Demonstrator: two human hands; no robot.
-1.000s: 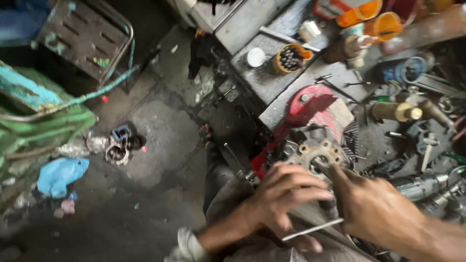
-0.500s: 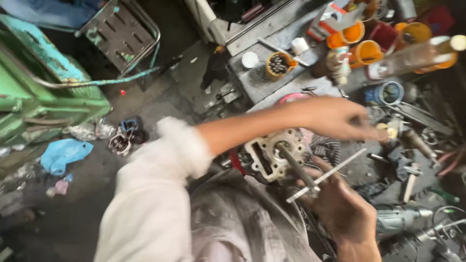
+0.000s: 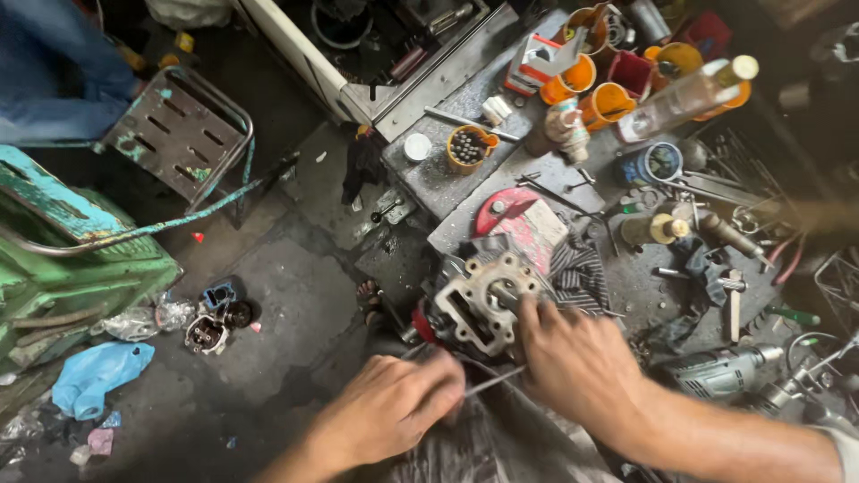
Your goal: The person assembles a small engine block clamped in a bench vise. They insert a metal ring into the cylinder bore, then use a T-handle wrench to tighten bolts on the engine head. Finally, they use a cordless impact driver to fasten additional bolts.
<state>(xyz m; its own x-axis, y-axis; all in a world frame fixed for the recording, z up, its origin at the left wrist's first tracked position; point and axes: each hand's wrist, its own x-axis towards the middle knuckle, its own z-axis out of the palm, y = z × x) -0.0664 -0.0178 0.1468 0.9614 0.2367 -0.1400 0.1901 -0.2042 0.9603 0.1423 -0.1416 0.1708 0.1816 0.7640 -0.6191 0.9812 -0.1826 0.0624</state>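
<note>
A cluttered grey workbench fills the space beyond the fingertips, and a green metal frame stands far off to the left of them. A grey power drill lies on the bench to the right of the right hand's wrist. Just ahead of the fingers sits a metal engine cylinder head, tilted with its open face upward, backed by a red cover and a striped rag. The right hand rests its fingers on the near right edge of that cylinder head, close together and curled over the rim. The left hand lies just below and left of the part, fingers bent inward and bunched; a thin metal rod runs out from under its fingertips toward the right hand, though I cannot tell if it is actually pinched. An orange cup of small bits stands well beyond the fingers.
</note>
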